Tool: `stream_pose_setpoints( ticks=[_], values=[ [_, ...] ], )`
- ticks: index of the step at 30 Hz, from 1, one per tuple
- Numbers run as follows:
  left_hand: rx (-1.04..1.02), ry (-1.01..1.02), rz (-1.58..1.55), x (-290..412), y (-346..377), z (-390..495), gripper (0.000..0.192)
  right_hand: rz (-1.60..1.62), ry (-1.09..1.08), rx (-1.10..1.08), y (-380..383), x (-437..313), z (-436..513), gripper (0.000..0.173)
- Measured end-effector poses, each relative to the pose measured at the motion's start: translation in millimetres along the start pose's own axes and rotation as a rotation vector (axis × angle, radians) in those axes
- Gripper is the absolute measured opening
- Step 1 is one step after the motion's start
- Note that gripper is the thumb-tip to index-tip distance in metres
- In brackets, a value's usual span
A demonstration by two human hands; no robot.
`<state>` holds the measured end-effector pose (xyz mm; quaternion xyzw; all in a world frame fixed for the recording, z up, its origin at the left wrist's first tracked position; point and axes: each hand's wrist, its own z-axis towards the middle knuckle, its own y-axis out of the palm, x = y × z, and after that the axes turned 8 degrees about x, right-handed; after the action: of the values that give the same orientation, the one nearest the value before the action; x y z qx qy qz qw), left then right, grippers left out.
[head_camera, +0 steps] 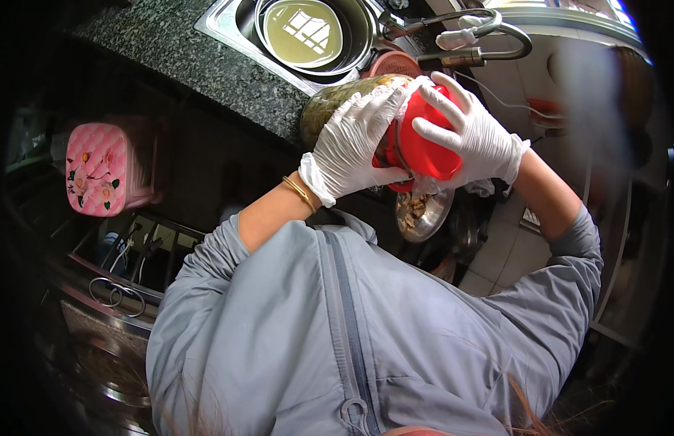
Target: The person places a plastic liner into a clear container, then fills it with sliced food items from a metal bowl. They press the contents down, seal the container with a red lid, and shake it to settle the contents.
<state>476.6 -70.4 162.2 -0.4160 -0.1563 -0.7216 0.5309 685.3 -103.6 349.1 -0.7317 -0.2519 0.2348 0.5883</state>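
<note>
Both my hands wear thin white gloves. A large clear jar [328, 106] with greenish-yellow contents lies tilted beside the sink, its mouth end towards the right. My left hand [358, 139] is wrapped around the jar near its mouth. With fingers spread over it, my right hand [467, 128] grips the red plastic lid [429, 136] at that end. Thin clear plastic film [424, 185] shows under the lid's lower edge. Whether the lid is fully seated cannot be told. Below the lid, a metal bowl [442, 210] holds brown pieces.
The steel sink [219, 22] is set in a speckled granite counter [206, 73] and holds a metal pot [360, 41] with a basin of yellowish liquid [274, 32]. A faucet [456, 56] arches at the upper right. A pink floral stool [97, 169] stands at left.
</note>
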Motion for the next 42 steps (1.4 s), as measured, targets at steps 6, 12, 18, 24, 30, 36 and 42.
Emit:
stream_pose_setpoints(
  ticks=[6, 12, 18, 24, 30, 36, 42],
  values=[
    [0.050, 0.018, 0.003, 3.0, 1.8, 0.0, 0.121, 0.020, 0.324, 0.131, 19.2, -26.9, 4.8, 0.116],
    [0.080, 0.020, 0.012, 1.0, 5.0, -1.5, 0.123, 0.232, 0.711, 0.095, 15.0, -50.2, 4.3, 0.138],
    [0.083, 0.017, 0.006, 0.9, 1.9, -0.4, 0.121, -0.052, 0.046, -0.114, -6.9, -1.2, -2.9, 0.105],
    [0.075, 0.004, 0.015, 2.9, 4.1, -2.3, 0.122, 0.099, 0.076, 0.090, 12.6, -0.6, 1.2, 0.108],
    [0.099, 0.016, 0.020, 4.5, 7.1, -6.4, 0.121, 0.137, 0.723, 0.214, 30.6, -58.7, -0.2, 0.132],
    [0.045, 0.065, 0.059, 1.4, 5.2, -4.9, 0.121, 0.109, 0.495, 0.010, 9.2, -29.1, -9.3, 0.143],
    [0.026, 0.078, -0.083, -2.4, -1.4, -3.3, 0.121, 0.020, 0.051, 0.005, 15.7, -0.5, -5.3, 0.117]
  ],
)
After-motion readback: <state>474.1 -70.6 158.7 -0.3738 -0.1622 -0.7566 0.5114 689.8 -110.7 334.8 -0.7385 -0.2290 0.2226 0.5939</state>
